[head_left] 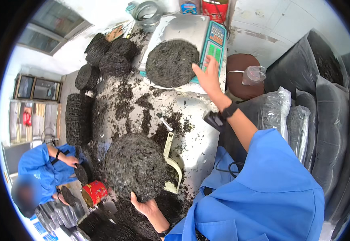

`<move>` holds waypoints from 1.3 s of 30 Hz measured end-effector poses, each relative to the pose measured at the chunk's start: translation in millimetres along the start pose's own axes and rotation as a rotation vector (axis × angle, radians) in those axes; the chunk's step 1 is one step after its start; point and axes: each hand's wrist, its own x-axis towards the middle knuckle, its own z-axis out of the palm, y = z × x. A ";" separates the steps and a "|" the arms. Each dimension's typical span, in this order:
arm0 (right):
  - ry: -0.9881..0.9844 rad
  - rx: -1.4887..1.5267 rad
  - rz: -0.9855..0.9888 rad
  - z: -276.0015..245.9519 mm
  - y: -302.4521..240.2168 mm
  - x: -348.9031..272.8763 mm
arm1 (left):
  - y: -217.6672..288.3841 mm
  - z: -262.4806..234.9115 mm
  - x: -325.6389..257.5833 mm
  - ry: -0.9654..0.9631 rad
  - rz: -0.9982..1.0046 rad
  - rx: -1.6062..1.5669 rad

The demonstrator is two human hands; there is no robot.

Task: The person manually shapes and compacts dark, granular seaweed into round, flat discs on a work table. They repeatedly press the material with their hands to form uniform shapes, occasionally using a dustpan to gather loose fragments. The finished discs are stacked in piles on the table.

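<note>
My left hand [146,208] grips the near edge of a large round dark cake [135,166] of pressed flakes, like dried seaweed. Its thumb shows at the rim; the other fingers are mostly hidden underneath. Another dark round cake [172,63] lies on the metal pan of a teal-edged digital scale [183,30]. My right hand [209,78] is at that cake's right edge, thumb close against it, fingers stretched over the scale's panel. Between the two cakes, a marker pen [165,122] and a pale, curved strip-like tool [173,166] rest on the flake-strewn table [199,138].
Stacks of dark cakes [78,119] line the table's left side. A co-worker in blue [46,168] handles small dark discs beside a red tin [94,193]. Filled plastic bags [331,116] crowd the right. A brown round object [243,76] stands beside the scale.
</note>
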 end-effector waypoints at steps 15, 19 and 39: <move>-0.530 0.446 0.226 2.6 -23.7 -109.0 | 35.3 -19.1 0.3 -0.082 0.029 -0.093; -0.543 0.500 0.242 20.0 -28.7 -91.7 | 44.9 -21.0 -17.6 -0.102 0.018 -0.025; -1.305 0.721 0.417 -48.9 -168.0 -256.1 | 46.1 -79.6 -78.0 0.057 0.105 -0.218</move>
